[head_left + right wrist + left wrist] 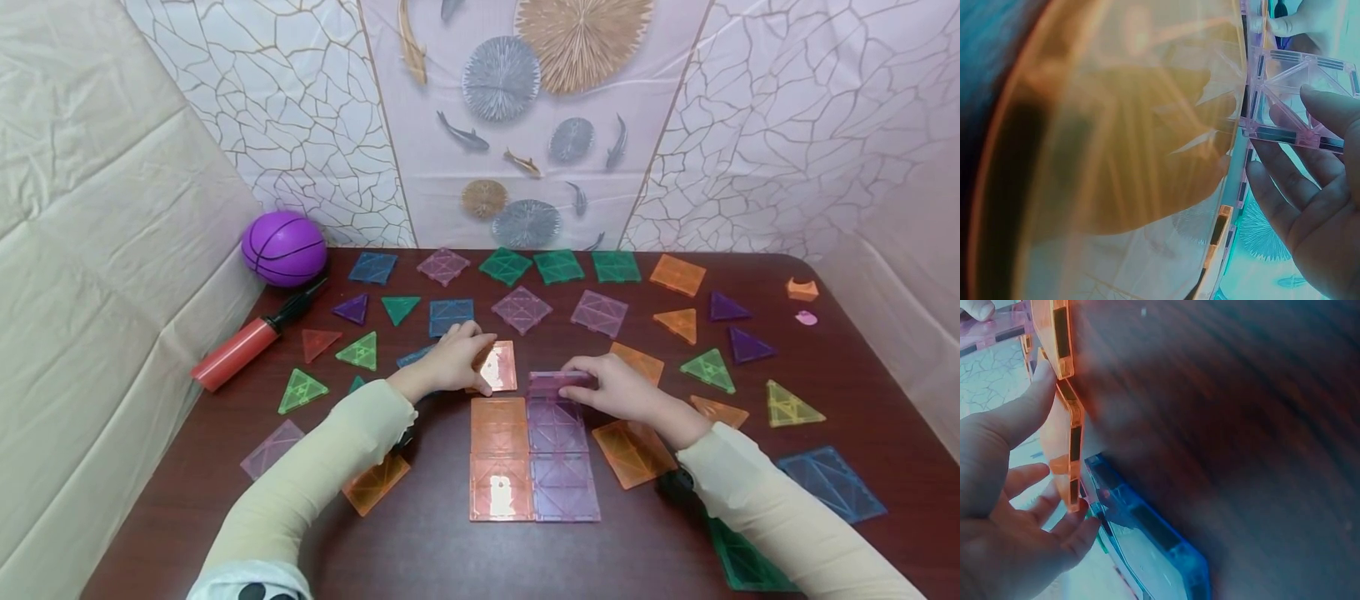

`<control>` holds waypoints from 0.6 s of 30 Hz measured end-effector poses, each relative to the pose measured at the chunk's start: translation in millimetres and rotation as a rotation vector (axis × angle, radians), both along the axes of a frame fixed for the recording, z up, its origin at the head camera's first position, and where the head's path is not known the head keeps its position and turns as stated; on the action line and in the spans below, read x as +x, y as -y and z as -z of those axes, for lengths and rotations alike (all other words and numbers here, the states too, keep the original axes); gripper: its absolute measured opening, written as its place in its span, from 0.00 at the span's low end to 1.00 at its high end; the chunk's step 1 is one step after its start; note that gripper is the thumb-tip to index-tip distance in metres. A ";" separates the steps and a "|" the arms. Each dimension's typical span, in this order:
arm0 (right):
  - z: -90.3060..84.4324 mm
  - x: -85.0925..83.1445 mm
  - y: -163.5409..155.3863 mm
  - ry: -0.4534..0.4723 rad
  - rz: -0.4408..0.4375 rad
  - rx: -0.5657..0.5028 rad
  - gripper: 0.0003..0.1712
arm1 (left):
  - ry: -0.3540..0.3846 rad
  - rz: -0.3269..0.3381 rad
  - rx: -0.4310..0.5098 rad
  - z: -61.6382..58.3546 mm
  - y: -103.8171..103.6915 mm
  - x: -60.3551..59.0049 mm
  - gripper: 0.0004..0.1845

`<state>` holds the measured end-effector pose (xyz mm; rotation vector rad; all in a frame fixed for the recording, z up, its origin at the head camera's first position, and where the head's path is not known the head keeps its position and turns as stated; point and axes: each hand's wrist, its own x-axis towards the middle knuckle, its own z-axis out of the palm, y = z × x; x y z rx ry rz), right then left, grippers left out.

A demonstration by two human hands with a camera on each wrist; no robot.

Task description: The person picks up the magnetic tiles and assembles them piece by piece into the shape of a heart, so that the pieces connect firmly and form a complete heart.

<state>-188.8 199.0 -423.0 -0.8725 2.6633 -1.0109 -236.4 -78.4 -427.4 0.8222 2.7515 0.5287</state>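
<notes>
Head view: a dark red-brown counter (450, 550) stands in a corner closed by cream sheeting on the left and cracked-pattern sheets at the back, with a fish-and-disc panel between them. Translucent square and triangular tiles in blue, green, purple, pink and orange lie scattered across it. A purple ball (283, 247) and a red pump (240, 346) sit at the left edge. At centre lies a flat block of four tiles (532, 458), two orange on the left and two pink on the right. The left hand (453, 362) grips an orange tile (498, 367) by its left edge, fingers curled over it; the tile stands tilted at the far edge of the block's orange column. The right hand (618, 387) pinches a pink tile (558, 382) at its right end; it stands raised at the far edge of the pink column, just beside the orange tile.

Left wrist view: shows what the head view hides, the left hand's thumb and fingers (1054, 512) on either face of the orange tile's edge (1072, 444), with a blue tile (1147, 544) flat on the counter just beside it.

Right wrist view: seen through a blurred orange tile (1116, 156) filling most of the frame, the right fingers (1285, 200) lie against the pink tile's (1297, 100) face, thumb on its other side.
</notes>
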 end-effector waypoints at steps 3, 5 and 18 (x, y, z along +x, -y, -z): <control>0.6 -0.4 -0.2 -0.005 -0.003 -0.004 0.09 | 0.010 0.004 0.048 0.5 -1.5 0.7 0.46; 0.6 -0.3 -0.3 -0.004 -0.005 -0.005 0.10 | 0.021 0.001 0.073 0.6 -2.4 1.0 0.44; 0.6 -0.1 -1.1 0.003 -0.002 0.000 0.10 | 0.061 -0.084 0.282 -0.1 -1.1 4.4 0.32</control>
